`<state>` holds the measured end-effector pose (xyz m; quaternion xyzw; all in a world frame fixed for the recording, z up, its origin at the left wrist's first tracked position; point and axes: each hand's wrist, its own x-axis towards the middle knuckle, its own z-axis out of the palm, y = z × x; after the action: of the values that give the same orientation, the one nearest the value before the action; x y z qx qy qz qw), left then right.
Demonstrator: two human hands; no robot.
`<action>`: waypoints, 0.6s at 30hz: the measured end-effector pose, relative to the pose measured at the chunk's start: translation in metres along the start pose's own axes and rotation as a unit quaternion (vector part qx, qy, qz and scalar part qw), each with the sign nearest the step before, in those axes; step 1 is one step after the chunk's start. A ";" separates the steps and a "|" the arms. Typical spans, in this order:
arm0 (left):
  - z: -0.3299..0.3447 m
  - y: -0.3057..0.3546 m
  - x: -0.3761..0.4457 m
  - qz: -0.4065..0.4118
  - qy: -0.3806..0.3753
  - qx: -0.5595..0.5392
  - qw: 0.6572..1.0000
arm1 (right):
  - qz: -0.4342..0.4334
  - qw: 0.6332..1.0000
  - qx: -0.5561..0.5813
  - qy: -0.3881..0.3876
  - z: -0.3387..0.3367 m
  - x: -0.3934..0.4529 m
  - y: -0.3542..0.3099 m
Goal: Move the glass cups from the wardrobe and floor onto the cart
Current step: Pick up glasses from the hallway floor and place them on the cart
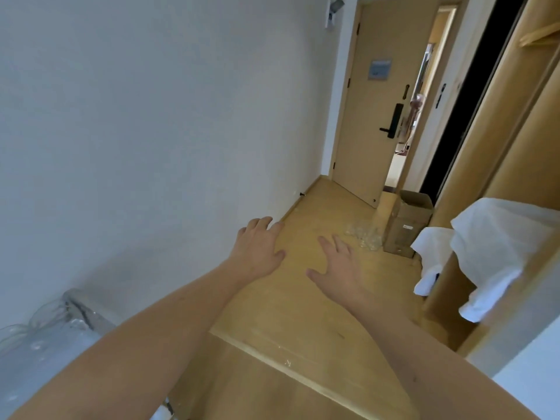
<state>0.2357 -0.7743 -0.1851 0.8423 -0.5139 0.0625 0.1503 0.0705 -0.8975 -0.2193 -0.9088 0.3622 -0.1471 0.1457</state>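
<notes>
Floor (303, 298): pale wood-look boards, smooth, low sheen. Glass cups (363, 236): clear, glossy. Box (406, 225): brown cardboard, matt. Door (366, 116): matt light wood, black handle (392, 122). Wall (151, 131): matt white paint. Cloth (497, 253): white, soft, creased. Cart (45, 344): glossy, clear glassware on it, blurred.

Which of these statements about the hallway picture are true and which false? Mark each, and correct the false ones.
1. Both hands hold nothing. True: left hand and right hand are open.
2. The glass cups stand on the floor. True.
3. The cups are inside the cardboard box. False: they stand beside it.
4. The door is shut. False: it stands open.
5. White cloth hangs at the right. True.
</notes>
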 end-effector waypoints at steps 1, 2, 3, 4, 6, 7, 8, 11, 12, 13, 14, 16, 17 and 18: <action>0.006 0.013 0.011 0.004 -0.002 -0.006 1.000 | 0.006 1.000 -0.004 0.002 -0.005 0.003 0.016; 0.013 0.027 0.022 0.009 -0.005 -0.013 1.000 | 0.013 1.000 -0.006 0.003 -0.010 0.007 0.031; 0.020 0.040 0.033 0.014 -0.009 -0.018 1.000 | 0.018 1.000 -0.007 0.004 -0.015 0.012 0.046; 0.026 0.051 0.043 0.020 -0.013 -0.021 1.000 | 0.022 1.000 -0.009 0.005 -0.019 0.017 0.060; 0.039 0.073 0.063 0.029 -0.018 -0.022 0.999 | 0.028 0.999 -0.017 0.008 -0.027 0.027 0.088; 0.046 0.083 0.073 0.034 -0.020 -0.021 0.999 | 0.033 0.999 -0.020 0.008 -0.031 0.032 0.101; 0.052 0.093 0.082 0.038 -0.022 -0.020 0.999 | 0.040 0.999 -0.021 0.008 -0.034 0.037 0.114; 0.070 0.121 0.106 0.052 -0.036 -0.017 0.998 | 0.060 0.998 -0.018 0.005 -0.041 0.049 0.149; 0.075 0.129 0.114 0.056 -0.040 -0.017 0.997 | 0.065 0.998 -0.020 0.003 -0.043 0.053 0.159; 0.081 0.137 0.121 0.060 -0.044 -0.017 0.997 | 0.070 0.997 -0.022 0.002 -0.045 0.056 0.169; 0.086 0.144 0.129 0.064 -0.048 -0.017 0.997 | 0.075 0.997 -0.021 0.000 -0.046 0.060 0.178; 0.095 0.156 0.143 0.070 -0.055 -0.021 0.996 | 0.084 0.996 -0.020 -0.005 -0.047 0.067 0.195; 0.099 0.160 0.150 0.072 -0.060 -0.023 0.995 | 0.089 0.996 -0.019 -0.009 -0.047 0.071 0.202; 0.103 0.163 0.157 0.074 -0.066 -0.024 0.995 | 0.093 0.995 -0.018 -0.013 -0.047 0.077 0.208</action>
<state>0.1587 -1.0093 -0.2112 0.8004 -0.5848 0.0050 0.1313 -0.0215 -1.1029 -0.2414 -0.8754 0.4460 -0.1149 0.1468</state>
